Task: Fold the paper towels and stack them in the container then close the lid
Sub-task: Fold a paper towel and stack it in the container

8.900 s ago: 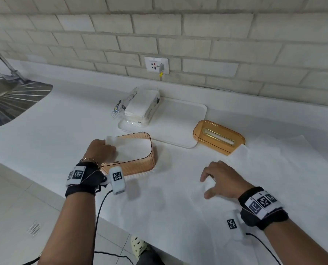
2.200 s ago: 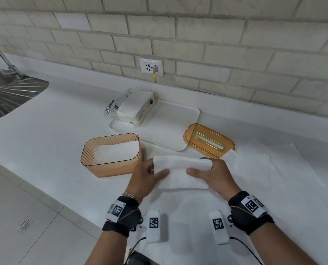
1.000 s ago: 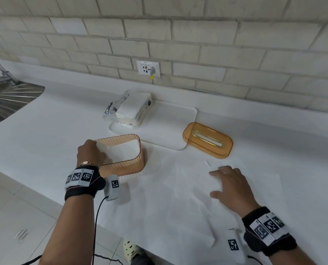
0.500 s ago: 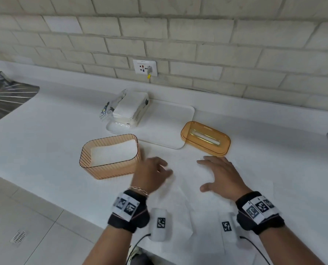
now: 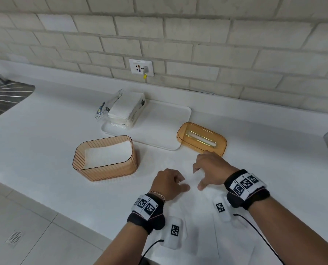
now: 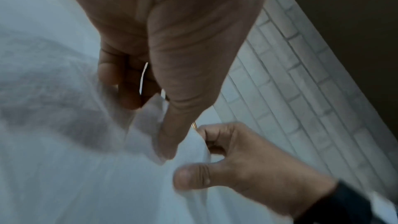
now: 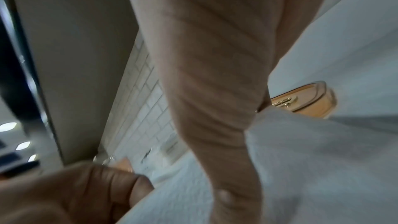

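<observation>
2 hands gathered a paper towel on the counter.
Both seemingly pinched its edge; folded towels filled the container to their left, lid beyond, still off.

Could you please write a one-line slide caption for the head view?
Both hands, left hand and right hand, pinch a paper towel beside the part-filled container, its lid off.

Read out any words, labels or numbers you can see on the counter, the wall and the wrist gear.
None reads clearly.
Clear plastic wrapper of the white paper towel pack: dark print, too small and blurred to read.
Black wristbands and white wrist cameras: black-and-white square marker codes, no words.
White wall socket: no legible marking.
</observation>
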Demonstrator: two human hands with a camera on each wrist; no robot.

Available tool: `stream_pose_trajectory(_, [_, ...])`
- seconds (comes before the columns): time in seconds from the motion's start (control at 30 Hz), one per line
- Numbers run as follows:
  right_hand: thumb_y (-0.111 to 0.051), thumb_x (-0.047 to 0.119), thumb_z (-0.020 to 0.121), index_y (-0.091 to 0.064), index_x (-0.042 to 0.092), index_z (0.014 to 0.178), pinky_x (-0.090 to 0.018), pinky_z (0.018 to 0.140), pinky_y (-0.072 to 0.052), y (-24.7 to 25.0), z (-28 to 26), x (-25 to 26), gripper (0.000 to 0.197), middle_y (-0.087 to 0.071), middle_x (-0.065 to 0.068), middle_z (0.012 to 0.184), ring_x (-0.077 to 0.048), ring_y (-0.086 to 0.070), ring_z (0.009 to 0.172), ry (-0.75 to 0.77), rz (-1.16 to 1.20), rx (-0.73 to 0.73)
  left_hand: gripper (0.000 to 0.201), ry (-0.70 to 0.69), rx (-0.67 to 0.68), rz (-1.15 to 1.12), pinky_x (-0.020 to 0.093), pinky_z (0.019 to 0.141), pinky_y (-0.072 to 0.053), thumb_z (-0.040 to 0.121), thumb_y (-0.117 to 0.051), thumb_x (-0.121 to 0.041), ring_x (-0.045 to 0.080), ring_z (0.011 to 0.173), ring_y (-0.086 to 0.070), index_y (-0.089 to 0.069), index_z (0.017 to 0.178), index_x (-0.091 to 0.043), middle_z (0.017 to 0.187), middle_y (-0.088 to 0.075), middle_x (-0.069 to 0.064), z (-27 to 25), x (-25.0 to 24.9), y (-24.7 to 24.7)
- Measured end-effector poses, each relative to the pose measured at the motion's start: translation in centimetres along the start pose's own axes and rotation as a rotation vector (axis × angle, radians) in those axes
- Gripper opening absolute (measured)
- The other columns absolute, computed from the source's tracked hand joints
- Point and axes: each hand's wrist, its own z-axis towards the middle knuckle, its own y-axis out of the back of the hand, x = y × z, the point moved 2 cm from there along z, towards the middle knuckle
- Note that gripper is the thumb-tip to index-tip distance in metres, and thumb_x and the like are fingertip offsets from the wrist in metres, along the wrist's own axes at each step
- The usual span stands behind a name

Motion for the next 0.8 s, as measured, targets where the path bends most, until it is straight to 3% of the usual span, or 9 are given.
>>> stream_pose_trajectory(0.07, [-0.087, 0.052, 0.078, -0.072, 0.03, 0.099, -0.027, 0.076, -0.039, 0.3, -0.1, -0.8, 0.034, -0.065, 0.013, 0.098, -0.012, -0.056, 0.099, -0.04, 0.249, -0.042, 0.03, 0.005, -0.082, -0.207, 0.021, 0.062, -0.048, 0.075, -0.089, -0.049, 0.008, 0.071, -0.061, -0.072, 0.08, -0.025, 0.074, -0.067, -0.013, 0.0, 0.3, 0.6])
stream_pose_trajectory(0.17, [-0.087, 0.04, 0.083, -0.071, 0.02, 0.08, -0.02, 0.066, -0.044, 1.0, -0.8, -1.2, 0.026, -0.068, 0.015, 0.073, 0.001, -0.059, 0.07, -0.049, 0.697, -0.2, 0.054, 0.127, -0.156, -0.892, 0.045, 0.084, -0.062, 0.067, -0.094, -0.051, 0.02, 0.085, -0.073, -0.075, 0.097, -0.01, 0.095, -0.079, 0.002, -0.2, 0.9, 1.5])
stream_pose_trajectory(0.23, [-0.086, 0.04, 0.085, -0.076, 0.014, 0.089, -0.024, 0.075, -0.058, 1.2, -1.3, -0.7, 0.028, -0.079, 0.006, 0.085, -0.009, -0.074, 0.078, -0.062, 0.974, -0.319, 0.059, 0.162, -0.069, -1.214, 0.039, 0.085, -0.063, 0.071, -0.093, -0.043, 0.026, 0.095, -0.076, -0.069, 0.111, -0.006, 0.109, -0.077, 0.008, -0.6, 0.7, 1.6])
stream_pose_trajectory(0.3, [-0.083, 0.037, 0.088, -0.077, 0.009, 0.102, -0.037, 0.085, -0.063, 0.8, -1.7, 0.3, 0.031, -0.081, -0.006, 0.1, -0.027, -0.078, 0.095, -0.103, 1.197, -0.363, 0.05, 0.187, 0.024, -1.318, 0.035, 0.084, -0.062, 0.083, -0.085, -0.036, 0.027, 0.102, -0.076, -0.069, 0.12, -0.007, 0.117, -0.077, 0.01, -1.1, 0.1, 1.6])
stream_pose_trajectory(0.37, [-0.079, 0.033, 0.092, -0.078, 0.013, 0.108, -0.04, 0.09, -0.062, -0.1, -1.7, 1.4, 0.026, -0.082, -0.005, 0.105, -0.028, -0.077, 0.103, -0.121, 1.301, -0.313, 0.041, 0.219, 0.043, -1.342, 0.038, 0.085, -0.062, 0.093, -0.078, -0.028, 0.032, 0.11, -0.075, -0.07, 0.125, -0.004, 0.12, -0.077, 0.014, -1.2, -0.4, 1.4])
stream_pose_trajectory(0.5, [-0.071, 0.049, 0.095, -0.079, 0.021, 0.102, -0.024, 0.081, -0.058, -1.2, -1.6, 0.9, 0.03, -0.081, 0.003, 0.098, -0.019, -0.075, 0.095, -0.191, 1.188, -0.35, 0.028, 0.274, -0.172, -1.204, 0.051, 0.093, -0.059, 0.095, -0.077, -0.028, 0.04, 0.109, -0.074, -0.077, 0.11, -0.005, 0.109, -0.08, 0.015, -1.1, 0.7, 1.4])
stream_pose_trajectory(0.57, [-0.067, 0.052, 0.096, -0.075, 0.024, 0.113, -0.023, 0.085, -0.051, -1.6, -1.4, -0.2, 0.033, -0.076, 0.011, 0.111, -0.014, -0.07, 0.104, -0.249, 0.92, -0.367, 0.024, 0.273, -0.259, -1.13, 0.054, 0.094, -0.061, 0.095, -0.076, -0.031, 0.04, 0.105, -0.075, -0.078, 0.103, -0.009, 0.102, -0.082, 0.011, -1.3, 1.7, 2.0])
stream_pose_trajectory(0.7, [-0.086, 0.055, 0.078, -0.041, 0.023, 0.155, -0.037, 0.113, -0.043, -2.8, -0.4, 0.0, 0.095, -0.05, 0.002, 0.147, -0.02, -0.046, 0.138, -0.262, 0.41, -0.189, 0.031, 0.268, -0.219, -1.142, 0.051, 0.094, -0.061, 0.097, -0.072, -0.038, 0.032, 0.102, -0.077, -0.076, 0.111, -0.01, 0.106, -0.081, 0.01, -2.4, 3.1, 3.7])
stream_pose_trajectory(0.8, [-0.09, 0.054, 0.071, -0.038, 0.023, 0.156, -0.037, 0.115, -0.041, -2.4, 0.8, 0.7, 0.104, -0.049, 0.001, 0.148, -0.023, -0.042, 0.142, -0.268, 0.348, -0.152, 0.036, 0.228, -0.11, -1.223, 0.051, 0.09, -0.062, 0.094, -0.075, -0.032, 0.035, 0.102, -0.076, -0.074, 0.118, -0.005, 0.114, -0.079, 0.017, -3.5, 4.0, 4.3])
